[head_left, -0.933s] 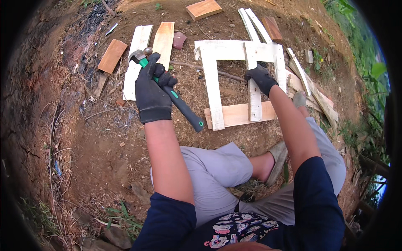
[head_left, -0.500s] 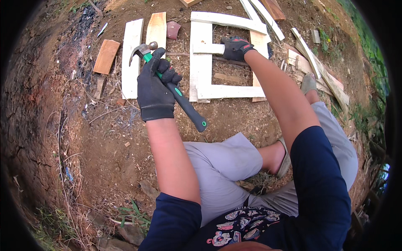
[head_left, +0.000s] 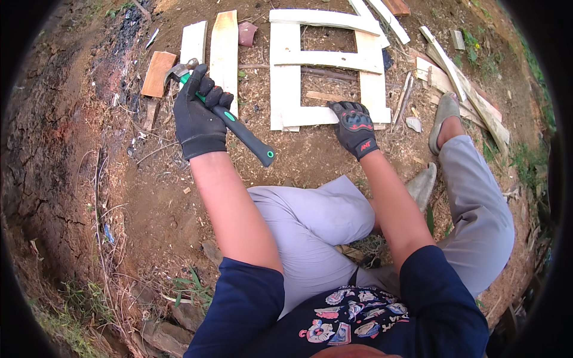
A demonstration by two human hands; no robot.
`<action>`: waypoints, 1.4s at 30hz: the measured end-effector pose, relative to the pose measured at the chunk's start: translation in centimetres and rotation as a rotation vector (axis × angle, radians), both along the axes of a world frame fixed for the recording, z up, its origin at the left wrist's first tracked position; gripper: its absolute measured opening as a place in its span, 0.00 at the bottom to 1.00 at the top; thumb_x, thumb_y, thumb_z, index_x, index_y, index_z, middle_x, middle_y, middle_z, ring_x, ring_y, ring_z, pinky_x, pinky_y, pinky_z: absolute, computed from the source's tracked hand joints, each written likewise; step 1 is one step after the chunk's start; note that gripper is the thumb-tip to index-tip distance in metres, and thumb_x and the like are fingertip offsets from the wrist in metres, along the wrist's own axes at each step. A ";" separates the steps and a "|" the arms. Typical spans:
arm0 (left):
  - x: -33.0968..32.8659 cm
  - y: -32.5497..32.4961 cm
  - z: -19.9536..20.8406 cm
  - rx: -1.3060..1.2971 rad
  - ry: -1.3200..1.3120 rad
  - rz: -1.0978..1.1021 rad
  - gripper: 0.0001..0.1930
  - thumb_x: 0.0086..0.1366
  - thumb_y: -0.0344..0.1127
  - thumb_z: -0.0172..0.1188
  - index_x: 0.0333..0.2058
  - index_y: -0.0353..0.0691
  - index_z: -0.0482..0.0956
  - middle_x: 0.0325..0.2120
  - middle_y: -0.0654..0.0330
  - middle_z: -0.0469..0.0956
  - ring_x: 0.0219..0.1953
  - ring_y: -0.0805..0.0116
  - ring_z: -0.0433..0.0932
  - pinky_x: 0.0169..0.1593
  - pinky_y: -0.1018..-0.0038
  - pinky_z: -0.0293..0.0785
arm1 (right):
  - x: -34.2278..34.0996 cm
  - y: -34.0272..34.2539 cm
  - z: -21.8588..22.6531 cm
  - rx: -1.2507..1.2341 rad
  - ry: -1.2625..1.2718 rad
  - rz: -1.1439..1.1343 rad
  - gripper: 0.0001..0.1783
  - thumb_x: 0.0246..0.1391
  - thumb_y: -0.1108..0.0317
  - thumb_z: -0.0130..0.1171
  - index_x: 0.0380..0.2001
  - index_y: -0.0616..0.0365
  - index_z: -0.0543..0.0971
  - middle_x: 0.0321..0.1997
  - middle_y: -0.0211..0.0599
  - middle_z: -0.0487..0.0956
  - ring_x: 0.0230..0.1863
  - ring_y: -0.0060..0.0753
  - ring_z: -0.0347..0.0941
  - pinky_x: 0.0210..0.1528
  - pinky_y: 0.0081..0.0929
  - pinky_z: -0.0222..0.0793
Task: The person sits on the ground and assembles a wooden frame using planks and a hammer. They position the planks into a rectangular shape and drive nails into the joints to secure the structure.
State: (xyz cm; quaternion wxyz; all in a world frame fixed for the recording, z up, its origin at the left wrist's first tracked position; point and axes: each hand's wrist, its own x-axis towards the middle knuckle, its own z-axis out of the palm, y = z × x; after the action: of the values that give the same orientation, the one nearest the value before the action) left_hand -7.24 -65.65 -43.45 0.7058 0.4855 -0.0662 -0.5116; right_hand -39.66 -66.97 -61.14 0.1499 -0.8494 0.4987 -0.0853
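On frame [head_left: 325,65], right hand [head_left: 355,127] presses flat.

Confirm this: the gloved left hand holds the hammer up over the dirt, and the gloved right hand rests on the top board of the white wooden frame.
Not quite. In the head view the right hand rests on the bottom board of the white wooden frame, nearest the person. The left hand does hold the hammer.
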 end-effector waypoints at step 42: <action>-2.1 -1.5 -7.2 0.753 -0.753 -0.366 0.14 0.77 0.37 0.53 0.52 0.37 0.79 0.33 0.56 0.90 0.15 0.75 0.69 0.19 0.71 0.68 | -4.3 0.6 0.6 -0.015 -0.302 -0.348 0.34 0.53 0.72 0.64 0.66 0.48 0.77 0.65 0.44 0.80 0.67 0.53 0.73 0.73 0.49 0.66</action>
State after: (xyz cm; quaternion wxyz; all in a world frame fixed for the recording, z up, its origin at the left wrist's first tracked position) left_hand -9.38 -67.17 -50.62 0.3113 0.8335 -0.2095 -0.4054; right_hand -43.94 -66.37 -60.53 0.1996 -0.7293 0.6089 -0.2396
